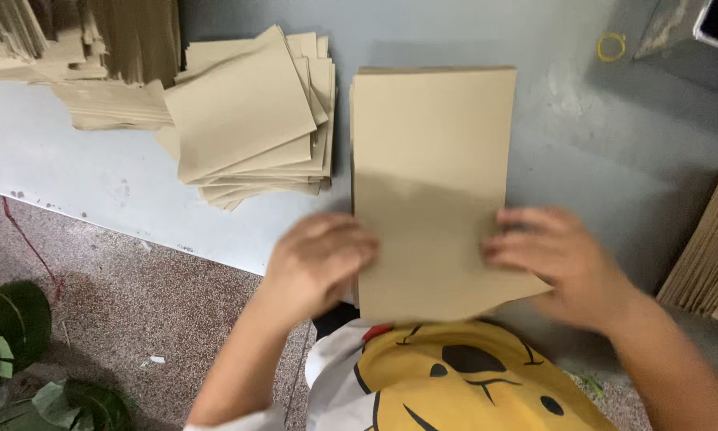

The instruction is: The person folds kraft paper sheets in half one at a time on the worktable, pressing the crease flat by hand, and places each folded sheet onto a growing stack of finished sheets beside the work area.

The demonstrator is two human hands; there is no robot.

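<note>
Left hand (321, 254) fingers curled, pressing the card stack's (432, 187) left edge; right hand (562, 259) fingers spread flat on its right edge (both blurred). Stack sits at the tabletop's (614, 152) near edge, overhanging slightly. Fanned pile (251, 120) of cards just beside, leftward. Rubber band (612, 46) near far right corner.

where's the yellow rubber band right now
In the head view, the yellow rubber band lies on the grey table at the upper right, beyond the tall cardboard sheet stack and far from both hands.
</note>
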